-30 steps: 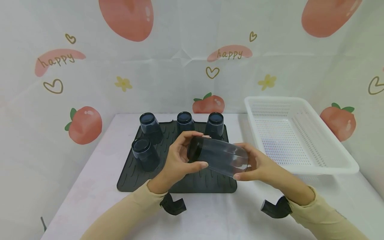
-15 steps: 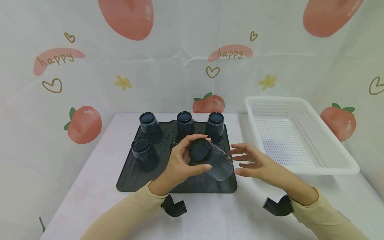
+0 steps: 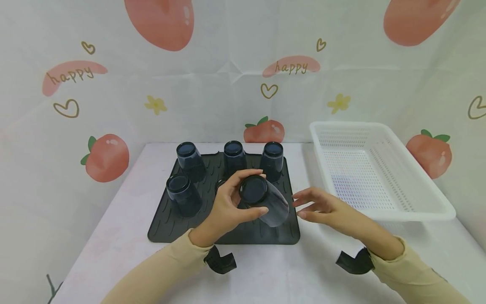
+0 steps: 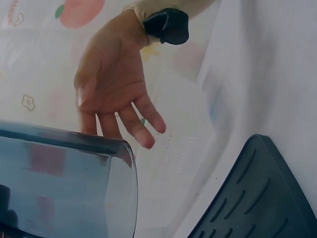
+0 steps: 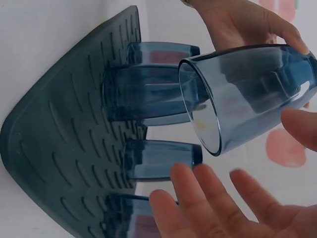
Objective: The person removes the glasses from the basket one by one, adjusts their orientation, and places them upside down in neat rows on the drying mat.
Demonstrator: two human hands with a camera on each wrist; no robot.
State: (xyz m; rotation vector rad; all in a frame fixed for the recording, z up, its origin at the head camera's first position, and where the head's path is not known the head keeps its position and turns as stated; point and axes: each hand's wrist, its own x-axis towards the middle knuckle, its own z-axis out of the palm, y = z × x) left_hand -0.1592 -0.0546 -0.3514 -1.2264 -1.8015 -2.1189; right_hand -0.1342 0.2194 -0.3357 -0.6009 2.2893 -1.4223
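Note:
A blue tinted drinking glass [image 3: 276,210] is tilted above the mat, its dark base up and its rim lower right. My left hand [image 3: 224,207] grips it near the base, thumb in front and fingers behind. Just right of the rim, my right hand [image 3: 322,206] hovers with loosely bent fingers, apart from the glass. The right wrist view shows the held glass's open mouth [image 5: 200,106] beyond the spread right fingers. On the dark ribbed mat [image 3: 167,232], several matching glasses [image 3: 184,196] stand upside down; one behind my left hand is mostly hidden.
A white perforated basket [image 3: 414,215] stands to the right of the mat on the white-covered table [image 3: 265,274]. Behind the table hangs a printed fabric backdrop [image 3: 212,105]. Upturned glasses at the mat's back edge [image 3: 272,160] are close beyond the held one.
My right hand has released the glass's rim end and drawn slightly right. The left hand has turned the glass so its base faces more toward the head camera and its mouth points lower.

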